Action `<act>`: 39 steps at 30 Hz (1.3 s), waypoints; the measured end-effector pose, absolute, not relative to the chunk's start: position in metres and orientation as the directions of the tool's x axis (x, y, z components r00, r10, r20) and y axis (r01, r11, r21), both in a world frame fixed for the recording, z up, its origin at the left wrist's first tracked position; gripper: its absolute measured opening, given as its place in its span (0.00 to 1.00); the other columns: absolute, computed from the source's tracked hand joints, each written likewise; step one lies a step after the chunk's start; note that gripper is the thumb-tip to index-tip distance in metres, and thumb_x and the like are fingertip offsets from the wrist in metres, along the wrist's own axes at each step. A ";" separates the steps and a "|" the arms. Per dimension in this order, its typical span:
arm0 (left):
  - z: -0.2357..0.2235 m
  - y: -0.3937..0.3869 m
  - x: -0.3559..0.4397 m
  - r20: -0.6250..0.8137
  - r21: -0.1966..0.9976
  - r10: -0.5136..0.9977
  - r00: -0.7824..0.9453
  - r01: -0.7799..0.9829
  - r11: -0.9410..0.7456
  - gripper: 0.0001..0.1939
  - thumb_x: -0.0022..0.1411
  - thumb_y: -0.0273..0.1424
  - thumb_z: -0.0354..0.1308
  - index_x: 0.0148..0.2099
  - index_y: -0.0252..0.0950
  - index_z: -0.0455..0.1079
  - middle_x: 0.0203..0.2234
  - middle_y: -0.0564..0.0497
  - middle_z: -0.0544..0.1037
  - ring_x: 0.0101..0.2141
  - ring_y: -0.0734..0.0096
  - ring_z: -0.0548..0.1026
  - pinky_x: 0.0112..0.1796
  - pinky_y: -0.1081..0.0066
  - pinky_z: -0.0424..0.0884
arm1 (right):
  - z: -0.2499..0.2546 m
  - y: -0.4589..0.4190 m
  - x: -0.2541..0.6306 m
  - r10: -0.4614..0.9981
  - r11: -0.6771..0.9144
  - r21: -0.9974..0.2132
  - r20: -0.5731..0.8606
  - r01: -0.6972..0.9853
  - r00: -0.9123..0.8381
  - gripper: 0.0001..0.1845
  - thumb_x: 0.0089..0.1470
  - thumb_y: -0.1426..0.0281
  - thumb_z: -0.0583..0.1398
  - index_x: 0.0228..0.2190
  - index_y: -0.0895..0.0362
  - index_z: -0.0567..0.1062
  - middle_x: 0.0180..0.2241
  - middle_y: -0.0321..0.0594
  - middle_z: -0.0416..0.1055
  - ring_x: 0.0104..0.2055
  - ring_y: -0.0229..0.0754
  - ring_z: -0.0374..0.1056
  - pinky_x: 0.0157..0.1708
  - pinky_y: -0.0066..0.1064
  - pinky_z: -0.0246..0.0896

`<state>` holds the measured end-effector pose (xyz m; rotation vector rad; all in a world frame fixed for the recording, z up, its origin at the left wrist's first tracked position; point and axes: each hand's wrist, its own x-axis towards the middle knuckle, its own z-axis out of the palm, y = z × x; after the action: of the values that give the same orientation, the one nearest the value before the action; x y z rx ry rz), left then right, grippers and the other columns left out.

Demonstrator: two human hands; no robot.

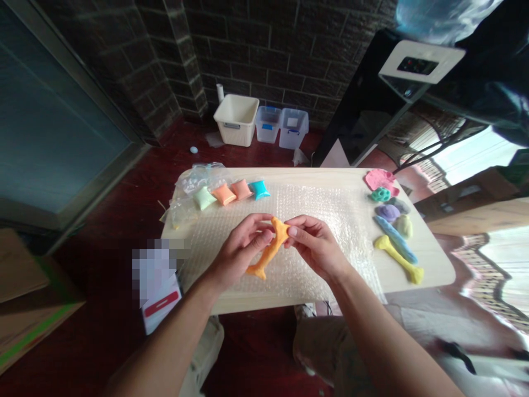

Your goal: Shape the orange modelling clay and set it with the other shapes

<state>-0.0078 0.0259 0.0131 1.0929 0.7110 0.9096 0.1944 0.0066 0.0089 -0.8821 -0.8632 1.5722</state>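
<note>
An orange piece of modelling clay (270, 251), long with forked ends like a bone, is held above the table between both hands. My left hand (248, 242) is closed round its upper part from the left, thumb near the top fork. With thumb and fingertips, my right hand (312, 240) pinches the upper right prong. The lower end hangs free over the bubble wrap (330, 220). On the table's right lie shaped clay pieces: a yellow bone shape (399, 259), a blue strip (395, 240), a purple lump (387, 213), a teal piece (380, 194) and a pink flat piece (380, 179).
Packets of clay, including a green one (204, 198) and a blue one (260, 189), lie at the table's back left beside crumpled clear plastic (202, 176). Behind the table, a white bin (236, 121) and two clear boxes (293, 129) stand on the floor. A water dispenser (359, 94) rises at back right.
</note>
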 end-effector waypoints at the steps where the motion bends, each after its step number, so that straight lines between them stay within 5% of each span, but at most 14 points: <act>1: 0.013 0.025 -0.006 -0.062 0.946 0.868 0.493 -0.249 0.208 0.22 0.69 0.46 0.69 0.56 0.36 0.76 0.45 0.44 0.83 0.41 0.64 0.82 0.44 0.66 0.80 | 0.009 0.007 0.194 0.993 -0.098 -0.904 -0.063 -0.416 -0.096 0.10 0.55 0.63 0.78 0.36 0.53 0.88 0.30 0.36 0.84 0.30 0.36 0.79 0.36 0.29 0.80; 6: 0.009 0.022 -0.001 -0.159 0.948 0.847 0.508 -0.161 0.275 0.25 0.71 0.51 0.65 0.51 0.32 0.76 0.38 0.45 0.83 0.29 0.68 0.81 0.33 0.70 0.78 | 0.006 0.004 0.191 0.993 0.103 -0.974 0.113 -0.204 -0.038 0.12 0.56 0.67 0.77 0.43 0.50 0.88 0.37 0.39 0.84 0.34 0.39 0.78 0.36 0.35 0.79; 12: 0.013 0.022 -0.005 -0.194 0.927 0.830 0.523 -0.178 0.329 0.22 0.72 0.49 0.63 0.48 0.31 0.76 0.28 0.50 0.80 0.28 0.68 0.80 0.34 0.71 0.77 | 0.006 0.002 0.193 0.950 0.310 -0.948 0.305 0.072 -0.073 0.14 0.60 0.69 0.74 0.48 0.48 0.88 0.42 0.43 0.83 0.42 0.44 0.79 0.39 0.38 0.77; 18: 0.013 0.022 -0.008 -0.249 0.920 0.807 0.535 -0.129 0.370 0.20 0.70 0.47 0.63 0.45 0.33 0.75 0.30 0.51 0.78 0.22 0.74 0.74 0.22 0.75 0.70 | 0.015 0.002 0.197 0.911 0.409 -0.864 0.366 0.294 -0.189 0.12 0.66 0.69 0.70 0.50 0.48 0.87 0.41 0.43 0.85 0.41 0.45 0.80 0.41 0.40 0.76; 22: 0.008 0.020 -0.008 -0.229 0.951 0.834 0.502 -0.067 0.301 0.23 0.73 0.51 0.60 0.40 0.35 0.72 0.27 0.54 0.75 0.19 0.79 0.68 0.18 0.78 0.64 | 0.017 0.002 0.199 0.905 0.413 -0.866 0.356 0.283 -0.232 0.11 0.66 0.69 0.70 0.49 0.48 0.88 0.38 0.41 0.86 0.38 0.43 0.81 0.40 0.38 0.75; 39: 0.006 0.024 -0.011 -0.251 0.945 0.806 0.536 -0.046 0.324 0.22 0.72 0.51 0.61 0.39 0.35 0.72 0.21 0.57 0.69 0.20 0.76 0.66 0.20 0.76 0.62 | 0.017 0.001 0.202 0.917 0.357 -0.896 0.283 0.262 -0.280 0.12 0.67 0.67 0.70 0.51 0.48 0.88 0.39 0.41 0.85 0.39 0.42 0.81 0.40 0.36 0.74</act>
<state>-0.0111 0.0242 0.0062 1.1061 0.8401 0.6540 0.2017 0.0009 0.0170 -1.0467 -1.7553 0.9526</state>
